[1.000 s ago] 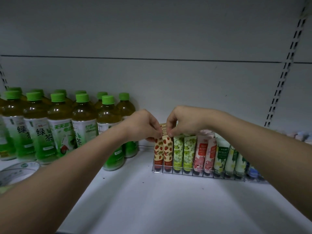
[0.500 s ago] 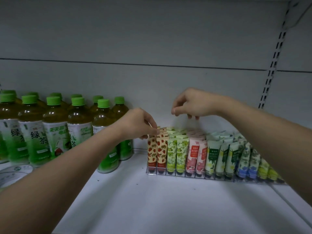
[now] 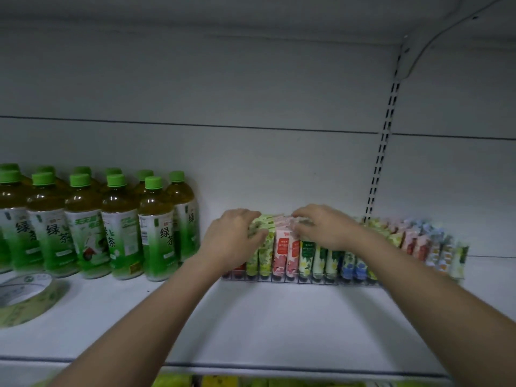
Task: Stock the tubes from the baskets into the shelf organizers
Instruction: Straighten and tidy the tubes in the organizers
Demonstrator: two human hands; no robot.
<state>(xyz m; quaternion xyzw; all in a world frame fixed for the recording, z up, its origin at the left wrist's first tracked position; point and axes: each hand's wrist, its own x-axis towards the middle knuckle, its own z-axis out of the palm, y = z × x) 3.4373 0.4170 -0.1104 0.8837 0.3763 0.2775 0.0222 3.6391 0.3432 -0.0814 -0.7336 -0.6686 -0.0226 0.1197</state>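
A wire shelf organizer (image 3: 307, 282) on the white shelf holds upright rows of patterned tubes: green-leaf tubes (image 3: 265, 248), pink tubes (image 3: 282, 252), white-and-green tubes (image 3: 305, 256) and blue tubes (image 3: 353, 268). My left hand (image 3: 233, 237) covers the organizer's left end, its fingers over the tops of the green-leaf tubes and its thumb across their fronts. On the tops of the pink and white-and-green rows rests my right hand (image 3: 324, 230), fingers pointing left. The red-patterned tubes at the far left are mostly hidden behind my left wrist. No basket is in view.
Several green-tea bottles (image 3: 120, 227) stand left of the organizer. A roll of tape (image 3: 25, 298) lies at the front left. More tubes (image 3: 418, 243) continue to the right past the slotted upright (image 3: 382, 152). The shelf's front edge (image 3: 251, 364) runs below my forearms.
My right hand came down from above the rows onto the tube tops. My left hand shifted right from the red-patterned tubes onto the green-leaf ones. The view has tilted upward.
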